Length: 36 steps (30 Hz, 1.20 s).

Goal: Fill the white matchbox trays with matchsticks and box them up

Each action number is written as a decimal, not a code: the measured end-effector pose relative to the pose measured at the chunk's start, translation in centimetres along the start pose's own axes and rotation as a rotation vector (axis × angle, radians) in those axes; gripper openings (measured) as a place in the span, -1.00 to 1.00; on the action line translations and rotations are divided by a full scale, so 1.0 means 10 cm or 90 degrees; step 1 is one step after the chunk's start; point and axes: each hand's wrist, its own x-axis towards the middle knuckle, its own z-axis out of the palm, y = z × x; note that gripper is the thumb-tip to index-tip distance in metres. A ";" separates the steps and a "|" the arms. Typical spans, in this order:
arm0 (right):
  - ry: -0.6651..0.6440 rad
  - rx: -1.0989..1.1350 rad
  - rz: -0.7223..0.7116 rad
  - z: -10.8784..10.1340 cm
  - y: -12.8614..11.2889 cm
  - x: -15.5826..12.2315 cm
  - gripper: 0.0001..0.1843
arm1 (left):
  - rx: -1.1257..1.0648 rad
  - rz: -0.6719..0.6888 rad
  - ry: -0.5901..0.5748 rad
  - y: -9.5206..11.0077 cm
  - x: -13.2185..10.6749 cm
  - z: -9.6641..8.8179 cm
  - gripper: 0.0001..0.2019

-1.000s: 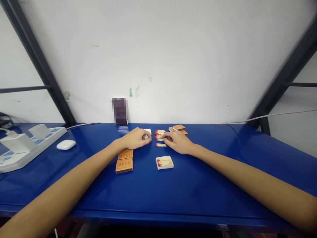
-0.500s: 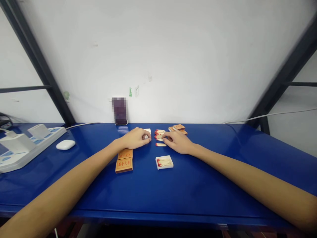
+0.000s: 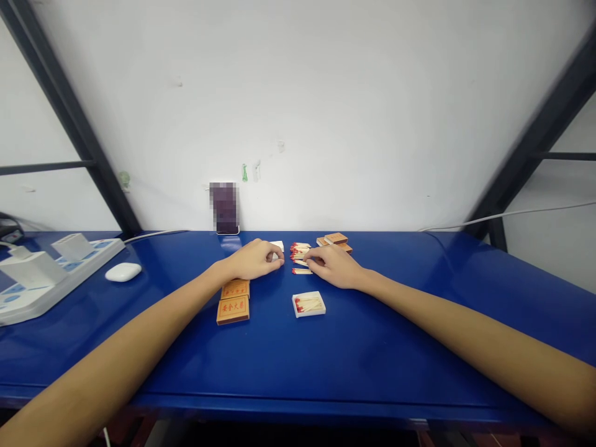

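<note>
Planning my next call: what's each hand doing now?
Left hand: curled by a white tray; grip can't be told.
Right hand: curled at loose matches; grip can't be told.

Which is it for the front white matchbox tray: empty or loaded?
Loaded, how full I can't tell: the tray lies open side up, with red-tipped matches visible inside.

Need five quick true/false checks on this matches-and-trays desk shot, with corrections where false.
1. The white tray nearest the camera holds matches. True.
2. That tray is fully closed. False: its top is open.
3. The right hand is at the loose matches. True.
4. The loose matches all have green heads. False: the heads that show are red.
5. A white rounded case lies near the power strip. True.
</note>
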 end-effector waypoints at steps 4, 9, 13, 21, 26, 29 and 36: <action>0.001 0.009 0.007 0.01 0.02 0.00 -0.76 | -0.005 0.001 0.002 0.00 0.00 0.00 -0.73; 0.001 0.022 0.009 0.03 0.06 0.00 -0.79 | -0.005 -0.002 0.001 0.00 0.00 0.00 -0.72; -0.002 0.043 0.008 0.04 0.08 0.01 -0.78 | 0.000 -0.002 -0.002 0.00 0.00 0.00 -0.73; -0.017 0.076 0.016 0.04 0.10 0.02 -0.77 | -0.003 -0.008 -0.007 0.01 0.00 -0.01 -0.73; -0.021 0.085 0.013 0.02 0.09 0.01 -0.78 | -0.001 -0.007 -0.005 0.00 0.00 0.01 -0.73; -0.028 0.094 0.017 0.02 0.10 0.01 -0.78 | 0.005 -0.004 -0.006 -0.01 0.01 0.01 -0.72; -0.026 0.082 0.034 0.03 0.09 0.01 -0.81 | 0.016 0.004 -0.003 0.00 -0.01 0.00 -0.72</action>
